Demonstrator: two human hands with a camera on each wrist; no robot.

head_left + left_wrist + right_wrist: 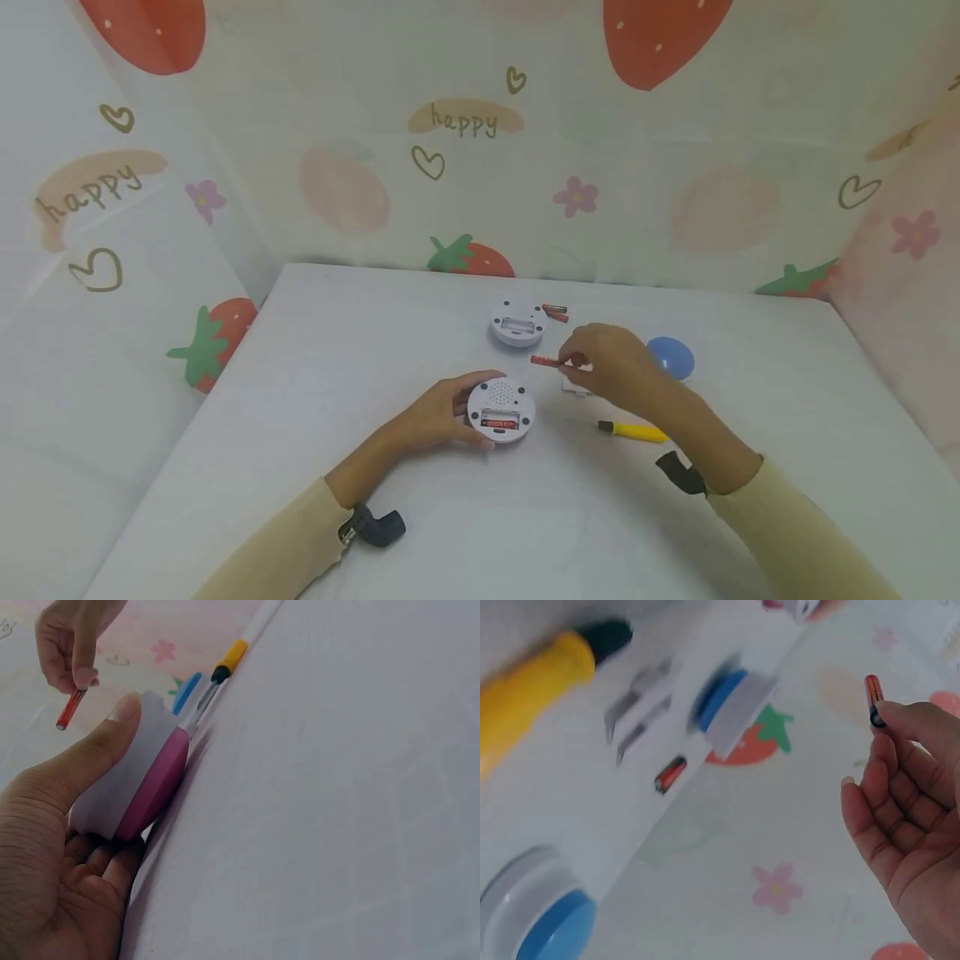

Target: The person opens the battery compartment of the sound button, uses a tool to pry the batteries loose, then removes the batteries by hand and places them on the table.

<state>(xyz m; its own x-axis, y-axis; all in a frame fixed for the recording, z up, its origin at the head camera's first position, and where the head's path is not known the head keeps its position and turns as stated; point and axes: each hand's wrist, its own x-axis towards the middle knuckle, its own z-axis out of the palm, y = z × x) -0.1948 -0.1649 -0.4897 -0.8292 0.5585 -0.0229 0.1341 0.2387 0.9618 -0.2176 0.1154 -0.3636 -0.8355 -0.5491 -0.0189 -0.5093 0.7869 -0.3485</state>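
My left hand (438,417) grips a round white device (501,390) by its rim, thumb at the near side. The underside faces up, with speaker holes and an uncovered battery compartment; one red battery (498,424) lies in it. In the left wrist view the device's lower part (159,780) is pink. Up and to the right of it, my right hand (611,367) pinches a second red battery (543,361) between thumb and fingers, in the air. The right wrist view shows that battery (873,690) sticking out past the fingertips, apart from the device.
Farther back lies another round white device (517,337) with its battery compartment uncovered, several batteries (556,313) beside it. To the right are a blue round object (672,358), a yellow-handled screwdriver (636,432) and a small white piece (576,387) partly behind my right hand.
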